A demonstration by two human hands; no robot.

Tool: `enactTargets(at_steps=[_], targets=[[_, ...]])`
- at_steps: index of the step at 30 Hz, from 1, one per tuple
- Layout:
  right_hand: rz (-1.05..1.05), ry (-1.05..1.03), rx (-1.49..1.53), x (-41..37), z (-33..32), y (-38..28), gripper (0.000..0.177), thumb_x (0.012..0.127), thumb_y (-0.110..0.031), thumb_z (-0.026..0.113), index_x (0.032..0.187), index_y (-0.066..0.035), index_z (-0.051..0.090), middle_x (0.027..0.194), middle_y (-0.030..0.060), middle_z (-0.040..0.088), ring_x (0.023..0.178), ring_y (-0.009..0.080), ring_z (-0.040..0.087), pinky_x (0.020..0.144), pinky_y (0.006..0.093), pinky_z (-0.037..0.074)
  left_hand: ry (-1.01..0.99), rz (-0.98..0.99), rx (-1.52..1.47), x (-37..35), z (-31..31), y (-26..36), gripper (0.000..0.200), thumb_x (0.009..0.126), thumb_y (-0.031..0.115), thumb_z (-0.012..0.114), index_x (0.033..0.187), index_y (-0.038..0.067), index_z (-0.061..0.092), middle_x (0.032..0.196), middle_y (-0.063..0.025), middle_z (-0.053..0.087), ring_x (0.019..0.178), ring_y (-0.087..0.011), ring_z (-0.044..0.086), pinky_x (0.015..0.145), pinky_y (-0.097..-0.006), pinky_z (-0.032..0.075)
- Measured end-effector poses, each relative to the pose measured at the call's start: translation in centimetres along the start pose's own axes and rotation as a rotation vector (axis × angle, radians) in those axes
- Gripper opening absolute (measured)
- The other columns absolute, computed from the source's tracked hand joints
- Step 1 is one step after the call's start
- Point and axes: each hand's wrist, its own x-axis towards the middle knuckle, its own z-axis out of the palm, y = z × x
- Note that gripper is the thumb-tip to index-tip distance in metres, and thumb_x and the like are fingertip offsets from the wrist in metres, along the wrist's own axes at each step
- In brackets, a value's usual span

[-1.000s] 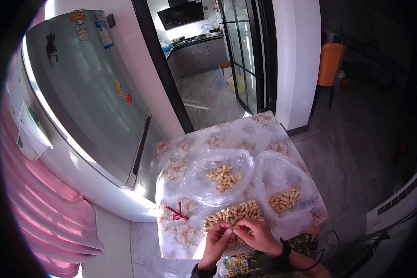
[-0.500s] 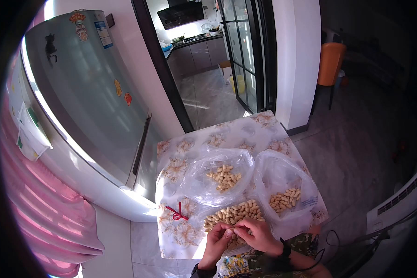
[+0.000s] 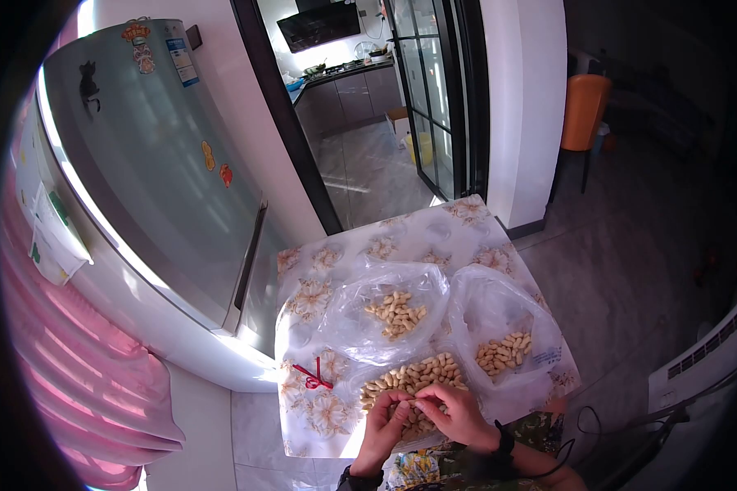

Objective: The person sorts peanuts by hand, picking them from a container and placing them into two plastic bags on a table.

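My left hand (image 3: 386, 423) and my right hand (image 3: 454, 414) meet fingertip to fingertip above a clear container heaped with unshelled peanuts (image 3: 413, 375). Both are closed in a pinch on a small pale peanut (image 3: 412, 401), mostly covered by the fingers. Behind the container lies an open clear plastic bag (image 3: 344, 331) with a pile of peanuts (image 3: 396, 315) in it. To the right, a second plastic bag (image 3: 475, 286) holds another pile of peanuts (image 3: 504, 353). The lower part of the container is hidden by my hands.
A red ribbon tie (image 3: 313, 375) lies on the left of the flowered tablecloth (image 3: 319, 417). A fridge (image 3: 155, 164) stands to the left of the table. Beyond are a kitchen doorway with a glass door (image 3: 430, 98) and an orange chair (image 3: 586, 113).
My fingers have shifted slightly around the peanut, and both hands stay in nearly the same spot. The bags and piles have not moved.
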Motion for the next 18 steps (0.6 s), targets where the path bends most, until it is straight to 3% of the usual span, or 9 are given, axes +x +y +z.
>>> enactTargets(at_steps=[3, 7, 12, 15, 17, 18], targets=[[-0.007, 0.007, -0.025, 0.0, -0.1, 0.1, 0.013, 0.087, -0.007, 0.069, 0.099, -0.002, 0.065, 0.085, 0.0096, 0.068, 0.071, 0.0201, 0.068, 0.063, 0.0299, 0.053, 0.006, 0.024, -0.005, 0.0, 0.0, 0.0, 0.015, 0.093, 0.001, 0.053, 0.108, 0.002, 0.057, 0.110, -0.0029, 0.057, 0.104, -0.0110, 0.052, 0.095, -0.0251, 0.039], [-0.053, 0.007, -0.041, 0.1, -0.2, 0.0, 0.012, 0.086, -0.005, 0.067, 0.098, -0.004, 0.064, 0.085, 0.0105, 0.067, 0.072, 0.0249, 0.067, 0.063, 0.0323, 0.052, -0.059, 0.088, 0.036, 0.1, -0.3, -0.2, 0.024, 0.085, -0.008, 0.050, 0.104, 0.003, 0.058, 0.110, -0.0034, 0.056, 0.106, -0.0127, 0.052, 0.096, -0.0255, 0.038], [-0.038, -0.040, -0.022, 0.1, -0.2, -0.1, 0.011, 0.086, -0.005, 0.065, 0.097, -0.005, 0.063, 0.084, 0.0109, 0.065, 0.072, 0.0287, 0.065, 0.062, 0.0352, 0.051, -0.101, 0.042, -0.017, 0.1, -0.4, -0.5, 0.024, 0.086, -0.010, 0.053, 0.107, 0.002, 0.058, 0.109, -0.0032, 0.056, 0.103, -0.0112, 0.054, 0.092, -0.0238, 0.042], [-0.005, -0.084, -0.081, 0.1, -0.3, -0.1, 0.015, 0.084, -0.007, 0.067, 0.098, -0.005, 0.063, 0.092, 0.0109, 0.065, 0.082, 0.0295, 0.064, 0.069, 0.0365, 0.051, -0.072, -0.012, -0.061, -0.1, -0.1, -0.1, 0.026, 0.084, -0.011, 0.052, 0.106, 0.002, 0.058, 0.110, -0.0038, 0.056, 0.105, -0.0123, 0.053, 0.093, -0.0243, 0.041], [-0.113, -0.111, -0.248, 0.3, -0.3, 0.1, 0.023, 0.082, -0.012, 0.070, 0.101, -0.005, 0.062, 0.105, 0.0115, 0.062, 0.098, 0.0313, 0.060, 0.082, 0.0401, 0.048, -0.044, -0.054, -0.101, -0.1, 0.1, 0.2, 0.027, 0.083, -0.011, 0.051, 0.104, 0.003, 0.058, 0.111, -0.0044, 0.057, 0.108, -0.0137, 0.053, 0.095, -0.0251, 0.040], [-0.113, -0.111, -0.248, 0.3, -0.2, 0.2, 0.023, 0.082, -0.012, 0.070, 0.101, -0.005, 0.062, 0.105, 0.0115, 0.062, 0.098, 0.0313, 0.060, 0.082, 0.0401, 0.048, -0.032, -0.015, -0.114, -0.1, 0.2, 0.5, 0.028, 0.081, -0.011, 0.051, 0.105, 0.003, 0.058, 0.112, -0.0049, 0.057, 0.110, -0.0140, 0.053, 0.096, -0.0259, 0.040]])
